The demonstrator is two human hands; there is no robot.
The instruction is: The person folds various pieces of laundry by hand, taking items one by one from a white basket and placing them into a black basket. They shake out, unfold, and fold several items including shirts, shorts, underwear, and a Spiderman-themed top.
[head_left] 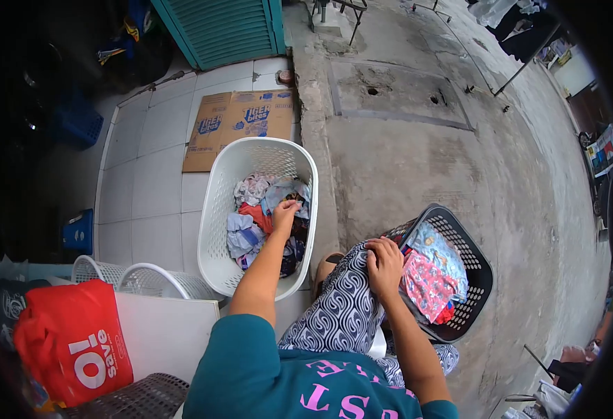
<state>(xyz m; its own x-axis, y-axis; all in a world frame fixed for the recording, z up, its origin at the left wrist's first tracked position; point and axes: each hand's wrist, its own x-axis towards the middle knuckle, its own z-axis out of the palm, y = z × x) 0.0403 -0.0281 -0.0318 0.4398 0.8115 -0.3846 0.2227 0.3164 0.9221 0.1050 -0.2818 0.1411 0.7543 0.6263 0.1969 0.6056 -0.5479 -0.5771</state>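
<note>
My left hand (284, 216) reaches into a white laundry basket (209, 241), its fingers pinched together on a garment (298, 205) in the pile. Around it lie crumpled clothes: a white printed piece (251, 188), a red-orange one (257, 217), a pale blue-and-white one (242, 234) and dark patterned cloth. My right hand (385, 265) rests on my knee in black-and-white patterned trousers (341, 297), fingers laid over it and holding nothing. Just right of that hand stands a dark grey basket (486, 276) with a pink floral garment (427, 285) and a light blue one (438, 252).
Flattened cardboard (202, 145) lies on white tiles beyond the white basket. A teal shutter door (221, 31) stands at the back. At left are a red bag (69, 335), white plastic baskets (154, 278) and a blue box (78, 232). Concrete ground (397, 167) stretches right.
</note>
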